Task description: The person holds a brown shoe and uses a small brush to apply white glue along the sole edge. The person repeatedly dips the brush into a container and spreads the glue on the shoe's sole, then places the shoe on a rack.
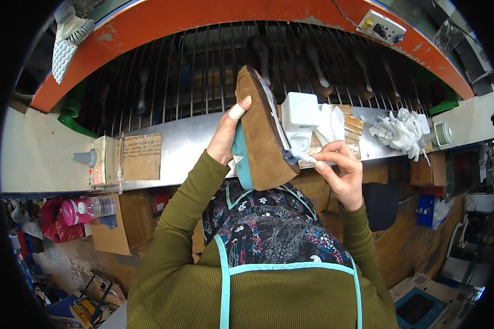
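Note:
My left hand, with white tape round its thumb, grips a brown suede shoe upper that is stretched over a teal shoe last. The shoe is turned on its side, its dark, pale-streaked underside edge facing right. In my right hand, thumb and fingers pinch a slim brush with a pale handle. The brush's working end touches the lower right edge of the shoe, where its bristles are mostly hidden.
A white plastic container stands on the metal bench. Crumpled white material lies to the right, a cardboard piece to the left. Behind runs a rack of metal rods under an orange beam.

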Demonstrator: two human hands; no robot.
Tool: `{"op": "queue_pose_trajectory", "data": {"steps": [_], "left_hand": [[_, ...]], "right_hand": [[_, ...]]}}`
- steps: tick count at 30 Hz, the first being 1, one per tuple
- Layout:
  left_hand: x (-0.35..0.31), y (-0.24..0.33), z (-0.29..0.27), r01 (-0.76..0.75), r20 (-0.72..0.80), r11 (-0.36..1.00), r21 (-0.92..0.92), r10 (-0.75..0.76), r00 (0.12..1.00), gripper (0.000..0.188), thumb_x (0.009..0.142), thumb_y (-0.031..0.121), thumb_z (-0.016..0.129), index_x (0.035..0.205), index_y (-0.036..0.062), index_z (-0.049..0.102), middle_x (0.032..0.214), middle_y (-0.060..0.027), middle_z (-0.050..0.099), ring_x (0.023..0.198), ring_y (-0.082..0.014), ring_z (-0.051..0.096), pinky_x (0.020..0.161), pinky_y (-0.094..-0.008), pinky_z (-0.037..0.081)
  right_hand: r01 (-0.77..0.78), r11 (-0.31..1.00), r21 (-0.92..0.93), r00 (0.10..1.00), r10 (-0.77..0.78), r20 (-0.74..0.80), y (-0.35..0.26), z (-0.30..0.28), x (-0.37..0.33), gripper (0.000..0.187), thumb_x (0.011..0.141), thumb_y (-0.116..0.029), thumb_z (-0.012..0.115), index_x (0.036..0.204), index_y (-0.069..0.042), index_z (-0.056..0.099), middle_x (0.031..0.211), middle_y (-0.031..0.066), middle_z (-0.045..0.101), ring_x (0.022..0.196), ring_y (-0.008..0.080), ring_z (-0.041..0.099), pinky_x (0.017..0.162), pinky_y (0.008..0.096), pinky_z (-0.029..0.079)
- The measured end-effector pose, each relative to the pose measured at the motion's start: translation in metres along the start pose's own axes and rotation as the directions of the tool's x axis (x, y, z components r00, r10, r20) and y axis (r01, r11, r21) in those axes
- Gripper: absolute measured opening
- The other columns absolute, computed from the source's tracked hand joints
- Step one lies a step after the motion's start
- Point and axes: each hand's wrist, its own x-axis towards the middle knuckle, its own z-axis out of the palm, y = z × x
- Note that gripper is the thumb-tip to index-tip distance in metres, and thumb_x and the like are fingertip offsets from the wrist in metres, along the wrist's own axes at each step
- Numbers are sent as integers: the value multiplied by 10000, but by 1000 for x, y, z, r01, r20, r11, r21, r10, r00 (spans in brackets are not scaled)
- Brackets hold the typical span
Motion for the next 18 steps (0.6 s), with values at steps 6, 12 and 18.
{"op": "queue_pose_trajectory", "data": {"steps": [6,12,18], "left_hand": [[-7,6,11,118,18,990,-79,-117,993,639,839,508,646,1258,44,513,1114,-113,623,977,-190,655,846,-318,558],[-6,0,14,224,204,971,-88,-202,958,674,870,582,551,1262,34,532,1166,-129,627,987,-185,663,833,-315,570],[-27,8,30,409,493,876,-255,-245,835,429,923,434,534,1179,92,579,1074,-75,648,917,-180,640,822,-318,531]], "right_hand": [[128,991,-48,992,-126,27,-12,-3,13,145,794,-40,723,937,-22,728,887,46,584,779,112,558,648,230,458],[186,982,27,975,-187,118,-26,-8,35,148,792,-32,725,939,-17,728,903,46,587,734,82,539,624,215,445],[236,971,44,948,-240,209,-42,-8,54,146,779,-44,727,920,-8,723,913,70,583,822,144,551,733,263,449]]}}
